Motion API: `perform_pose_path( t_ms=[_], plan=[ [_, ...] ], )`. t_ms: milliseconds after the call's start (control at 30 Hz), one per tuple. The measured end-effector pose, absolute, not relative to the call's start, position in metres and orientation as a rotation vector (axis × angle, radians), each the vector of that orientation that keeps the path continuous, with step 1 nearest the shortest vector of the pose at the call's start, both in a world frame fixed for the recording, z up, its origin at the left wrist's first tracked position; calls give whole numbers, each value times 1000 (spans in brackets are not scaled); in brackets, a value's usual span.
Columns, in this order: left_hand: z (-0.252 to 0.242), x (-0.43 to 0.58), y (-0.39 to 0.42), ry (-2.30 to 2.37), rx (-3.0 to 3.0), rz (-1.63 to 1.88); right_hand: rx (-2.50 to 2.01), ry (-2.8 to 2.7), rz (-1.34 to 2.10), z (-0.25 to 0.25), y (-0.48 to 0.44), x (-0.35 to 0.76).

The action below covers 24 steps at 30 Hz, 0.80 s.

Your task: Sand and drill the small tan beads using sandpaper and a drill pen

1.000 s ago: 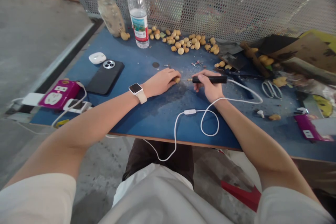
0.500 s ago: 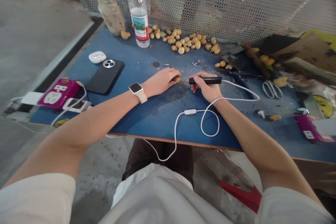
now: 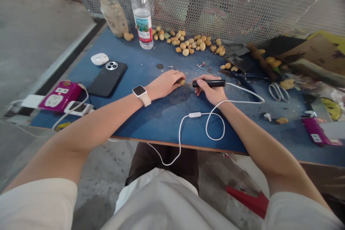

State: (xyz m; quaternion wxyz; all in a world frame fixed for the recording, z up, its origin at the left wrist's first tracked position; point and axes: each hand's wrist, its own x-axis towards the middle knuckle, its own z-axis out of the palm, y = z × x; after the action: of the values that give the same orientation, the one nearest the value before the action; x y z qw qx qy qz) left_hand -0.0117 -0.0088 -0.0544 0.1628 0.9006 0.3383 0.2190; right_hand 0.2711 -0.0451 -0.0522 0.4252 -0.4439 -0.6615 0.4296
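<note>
A person's left hand [image 3: 164, 84], a pale smartwatch [image 3: 140, 91] on the wrist, curls closed around a small tan seed [image 3: 182, 82] at a blue counter [image 3: 167, 125], the fingers pressing it down against the worn surface. The right hand [image 3: 210, 91] grips a black engraving pen [image 3: 208, 83] like a writing pen, its thin bit reaching toward the seed and ending just beside it. A white cable [image 3: 242, 97] runs from the back of the pen, looping across the counter past a small inline switch [image 3: 194, 114] and over the counter's front edge.

Beyond the hands, a scattered pile of similar seeds [image 3: 185, 45] lies beside a clear water bottle [image 3: 141, 14] and a cloudy jar [image 3: 114, 17]. Tiny metal drill bits [image 3: 202, 65] sit just ahead of the work. To the left are a black phone [image 3: 107, 78], a white earbud case [image 3: 99, 59] and a pink power strip [image 3: 60, 96]. Steel-handled scissors [image 3: 279, 91] lie to the right, below a perforated metal screen [image 3: 215, 3] that stands along the counter's far side.
</note>
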Motion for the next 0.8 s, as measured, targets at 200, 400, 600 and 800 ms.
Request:
perform_pose_path(
  t_ms=[200, 400, 600, 800],
  plan=[
    [-54, -11, -9, 979, 2567, 620, -1095, -1666, 1083, -53, -45, 271],
    [-54, -11, -9, 974, 2565, 619, -1116, -1668, 1072, -52, -46, 270],
    [-57, -11, -8, 962, 2567, 631, -1118, -1653, 1081, -52, -46, 270],
    [-49, -12, -13, 942, 2532, 764, -1138, -1598, 1028, -55, -41, 273]
  ],
)
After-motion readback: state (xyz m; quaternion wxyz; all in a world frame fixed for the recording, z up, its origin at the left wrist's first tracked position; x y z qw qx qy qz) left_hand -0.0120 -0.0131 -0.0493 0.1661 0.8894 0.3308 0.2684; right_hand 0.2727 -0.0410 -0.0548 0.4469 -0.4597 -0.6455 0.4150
